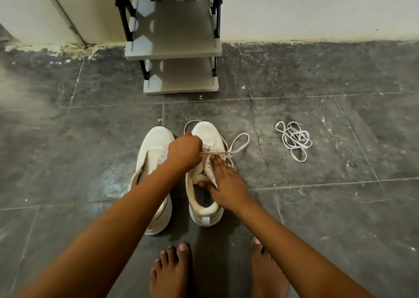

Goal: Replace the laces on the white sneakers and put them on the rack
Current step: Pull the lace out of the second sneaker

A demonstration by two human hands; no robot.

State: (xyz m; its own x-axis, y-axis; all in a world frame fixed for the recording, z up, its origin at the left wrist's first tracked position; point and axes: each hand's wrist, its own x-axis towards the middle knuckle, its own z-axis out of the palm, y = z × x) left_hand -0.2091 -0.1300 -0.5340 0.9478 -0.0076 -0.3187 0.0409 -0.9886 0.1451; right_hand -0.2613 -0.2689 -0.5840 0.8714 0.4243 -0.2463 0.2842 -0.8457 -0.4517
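Dark tiled floor (340, 75) — stained and scuffed, running up to a pale wall (317, 7) with chipped paint along its foot. Grey shoe rack (174, 48) — standing against that wall, black side struts, three shelves showing, all of them bare. Two bare forearms are reaching forward from the bottom edge, with the person's bare feet (172, 272) planted on the tiles below them. Left white sneaker (154, 161) — sitting on the floor in front of the rack, toe pointing toward it, eyelets showing no lace, partly crossed by the left forearm. Right white sneaker (204, 195) — sitting just beside the first, same heading, lace only partly threaded. Right hand (226, 184) — lying on the right sneaker's collar and tongue, fingers fairly straight, thumb hooking into the opening. Left hand (184, 152) — fingers curling and pinching the white lace (238, 143) over the eyelets; the lace is looping out over the toe and off to the shoe's right side. Loose spare lace (293, 140) — lying tangled on the tiles, well apart to the right of both sneakers.
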